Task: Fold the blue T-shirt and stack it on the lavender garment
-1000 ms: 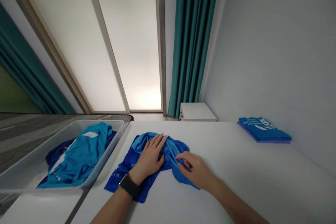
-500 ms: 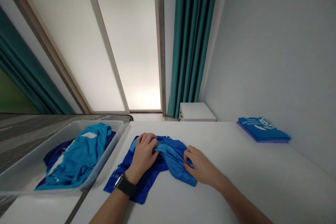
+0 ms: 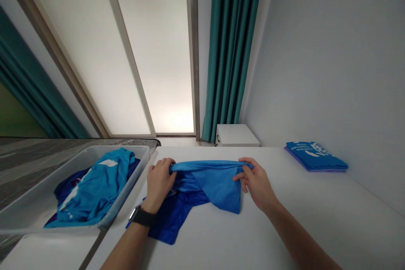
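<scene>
A blue garment [image 3: 209, 183] lies on the white table [image 3: 284, 219] in front of me, its far edge pulled taut between both hands. My left hand [image 3: 159, 183], with a dark watch on the wrist, is closed on the left end of that edge. My right hand [image 3: 257, 182] pinches the right end. A darker blue part of the garment trails toward me under the lighter part.
A grey plastic bin [image 3: 133, 185] at the left holds several crumpled blue garments [image 3: 91, 187]. A folded blue stack [image 3: 314, 156] lies at the table's far right by the wall. Beyond the table are a white cabinet [image 3: 237, 135] and teal curtains [image 3: 232, 50].
Both hands went from lying on the bunched garment to gripping it, then moved apart and away from me, stretching its far edge into a straight line.
</scene>
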A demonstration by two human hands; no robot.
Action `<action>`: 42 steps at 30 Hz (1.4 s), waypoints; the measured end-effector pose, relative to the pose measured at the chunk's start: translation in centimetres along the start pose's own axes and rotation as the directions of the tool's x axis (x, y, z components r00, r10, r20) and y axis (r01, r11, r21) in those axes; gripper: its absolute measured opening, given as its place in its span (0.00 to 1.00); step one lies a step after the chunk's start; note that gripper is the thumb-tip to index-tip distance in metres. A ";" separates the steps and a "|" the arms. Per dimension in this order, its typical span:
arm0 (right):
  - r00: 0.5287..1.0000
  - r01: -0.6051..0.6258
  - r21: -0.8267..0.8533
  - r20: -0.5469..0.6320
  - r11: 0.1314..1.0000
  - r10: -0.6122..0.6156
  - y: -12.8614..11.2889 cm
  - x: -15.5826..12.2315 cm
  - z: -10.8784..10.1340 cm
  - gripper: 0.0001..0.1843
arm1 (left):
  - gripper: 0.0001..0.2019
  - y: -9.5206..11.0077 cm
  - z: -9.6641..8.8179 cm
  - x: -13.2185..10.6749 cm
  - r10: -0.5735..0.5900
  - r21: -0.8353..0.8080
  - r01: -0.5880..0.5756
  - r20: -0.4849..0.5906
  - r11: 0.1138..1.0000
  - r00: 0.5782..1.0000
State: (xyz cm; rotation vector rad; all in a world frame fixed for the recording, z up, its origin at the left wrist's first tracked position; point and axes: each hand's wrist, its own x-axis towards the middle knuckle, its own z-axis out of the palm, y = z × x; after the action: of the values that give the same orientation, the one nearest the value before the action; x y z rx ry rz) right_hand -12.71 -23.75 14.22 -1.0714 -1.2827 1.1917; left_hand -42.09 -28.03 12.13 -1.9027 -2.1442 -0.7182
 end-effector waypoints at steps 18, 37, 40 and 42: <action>0.776 0.630 -0.599 0.514 0.494 -0.366 3.3 -3.7 3.7 0.45 | 0.25 5.2 -0.9 -2.3 0.480 -0.941 0.216 0.321 0.261 0.816; 0.779 0.443 -0.884 0.298 0.148 -0.551 3.7 0.9 -1.9 0.25 | 0.11 0.7 2.5 -0.8 0.222 -0.166 -0.188 0.217 0.968 0.951; 0.742 0.617 -0.765 0.489 0.183 -0.459 3.4 -1.7 1.7 0.28 | 0.07 2.2 2.2 -1.2 0.312 -0.368 -0.219 0.216 0.904 0.925; 0.695 0.702 -0.679 0.590 0.213 -0.411 3.3 -3.0 3.3 0.33 | 0.07 3.7 1.9 -1.7 0.368 -0.574 -0.203 0.187 0.793 0.911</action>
State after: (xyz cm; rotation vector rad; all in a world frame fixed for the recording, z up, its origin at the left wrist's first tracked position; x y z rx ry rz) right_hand -15.98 -26.55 10.70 -0.9192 -2.4200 -0.0480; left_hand -37.90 -28.42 10.56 -2.7135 -1.8393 -1.1360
